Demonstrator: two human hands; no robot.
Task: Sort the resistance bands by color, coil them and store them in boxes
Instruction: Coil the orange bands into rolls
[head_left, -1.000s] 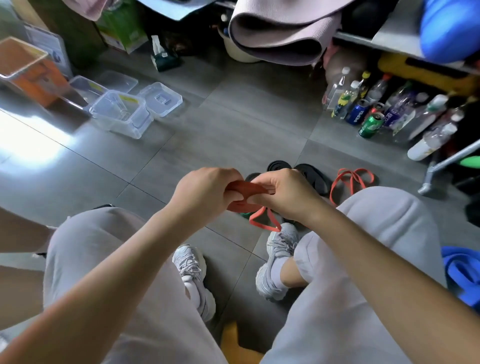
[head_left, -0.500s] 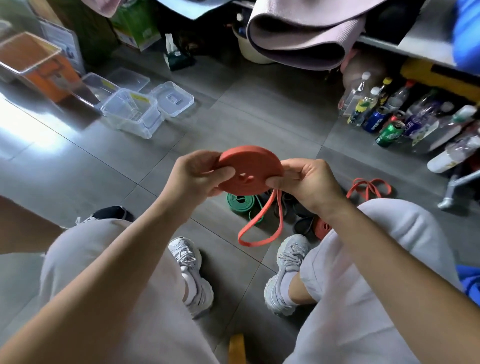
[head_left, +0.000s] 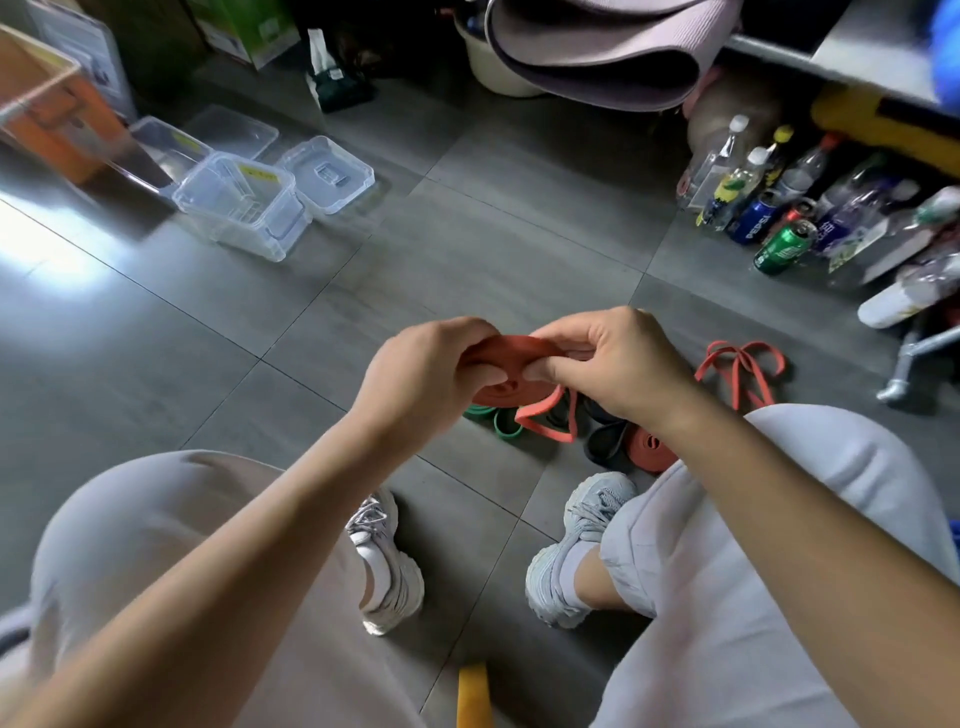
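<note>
Both hands hold a red resistance band (head_left: 511, 371) rolled into a flat coil above the floor. My left hand (head_left: 423, 376) grips the coil's left side. My right hand (head_left: 615, 361) pinches its right edge, where a short loose loop of the band hangs down. Below them on the floor lie a green coiled band (head_left: 501, 423), a dark coiled band (head_left: 605, 444) and another red coil (head_left: 649, 447). An uncoiled red band (head_left: 740, 371) lies further right. Clear plastic boxes (head_left: 241, 208) stand at the far left, with a lid (head_left: 327, 174) beside them.
Bottles and cans (head_left: 779, 208) crowd the floor at the right under a shelf. An orange box (head_left: 47, 109) sits at the far left. A rolled mat (head_left: 597, 52) hangs at the top. My knees and shoes (head_left: 387, 561) fill the foreground.
The coil has tilted from facing me to nearly flat, and the hanging loop has become shorter as more band went onto the coil. Both hands dropped slightly.
</note>
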